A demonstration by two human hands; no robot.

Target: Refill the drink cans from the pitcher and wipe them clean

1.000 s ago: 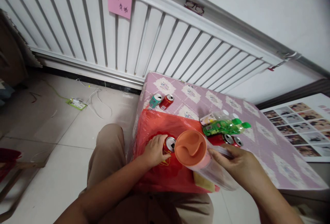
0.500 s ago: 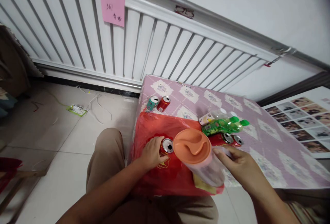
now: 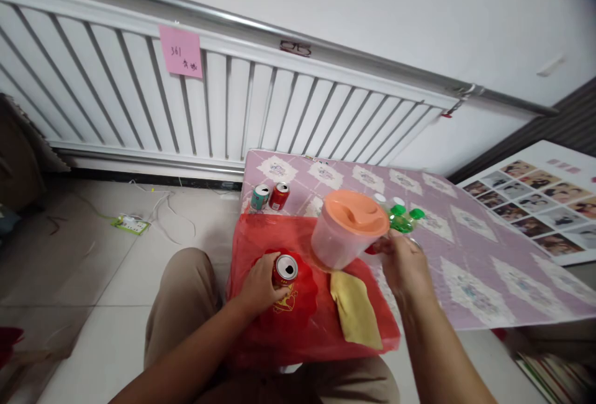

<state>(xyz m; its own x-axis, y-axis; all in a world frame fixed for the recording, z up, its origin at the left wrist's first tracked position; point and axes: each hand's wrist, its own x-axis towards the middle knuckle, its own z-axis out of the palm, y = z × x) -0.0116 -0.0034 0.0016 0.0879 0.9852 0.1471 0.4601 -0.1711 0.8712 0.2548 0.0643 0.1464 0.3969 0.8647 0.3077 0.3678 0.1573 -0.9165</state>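
Note:
My left hand [image 3: 258, 289] is wrapped round a red drink can [image 3: 285, 269], which stands upright and opened on a red scalloped dish [image 3: 305, 298] with gold print. My right hand [image 3: 406, 262] is closed at the handle side of a clear plastic pitcher [image 3: 331, 244] with an orange lid [image 3: 356, 211]. The handle itself is mostly hidden by the fingers. Upright, the pitcher sits at or just above the red plastic sheet [image 3: 261, 230]; contact is unclear. A folded yellow cloth [image 3: 356, 312] lies on the sheet in front of it.
Behind the sheet stand a teal can [image 3: 259, 198] and another red can [image 3: 279, 197]. Green-capped bottles [image 3: 401, 221] lie behind the pitcher, partly hidden. The purple patterned tabletop [image 3: 465, 242] reaches right towards a photo board [image 3: 535, 205]. A white radiator [image 3: 261, 112] lines the wall.
My right hand has carried the pitcher away from me, from the sheet's front right to its back, and straightened it. The yellow cloth is uncovered. My left hand stays on the can; the view has shifted.

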